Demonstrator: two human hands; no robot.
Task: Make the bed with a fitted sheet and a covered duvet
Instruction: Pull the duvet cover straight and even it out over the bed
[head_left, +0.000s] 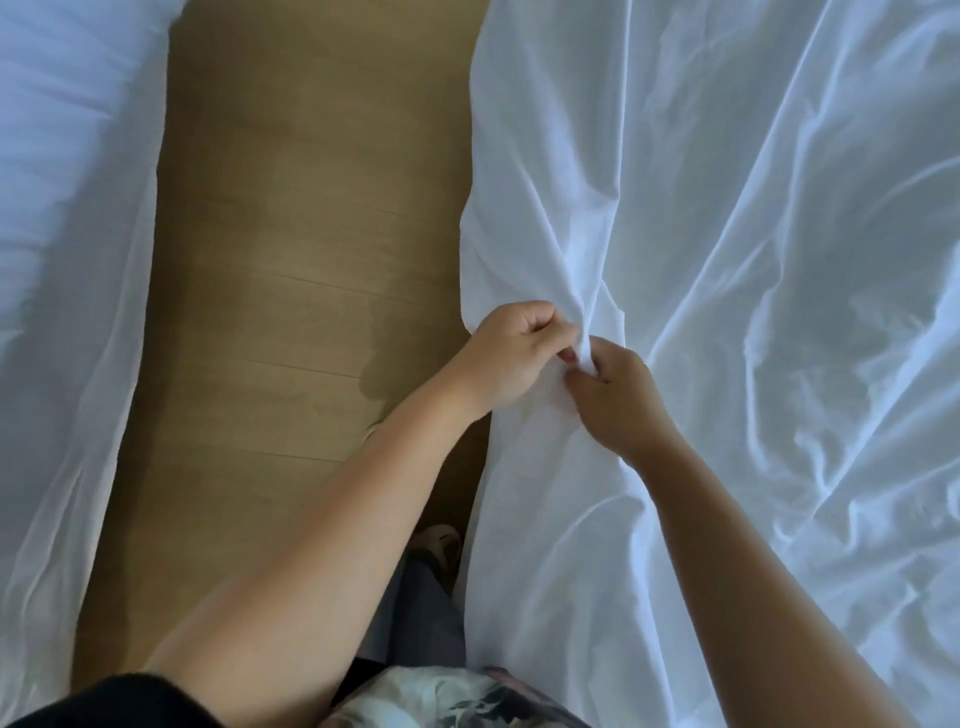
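A: Your left hand (511, 353) is curled, thumb and fingers pinching a ridge of the white sheet (753, 260) at the edge of the bed.

B: Your right hand (615, 395) sits just to the right of it, the two almost touching. It pinches the same ridge from the other side.

A: From between your hands the fold runs away from you. Beyond your right hand, and to its right, the sheet spreads in loose wrinkles over the bed.

B: Fitted sheet or duvet cover? You cannot tell from this view.

A: On the near side of your hands the cloth hangs down over the side of the bed, between your forearms.

B: Left of your left hand lies the wooden floor (291, 260), and past that a second bed (62, 208), also in white.

A: Beneath your left forearm a foot (441, 540) shows, just beside the hanging cloth.
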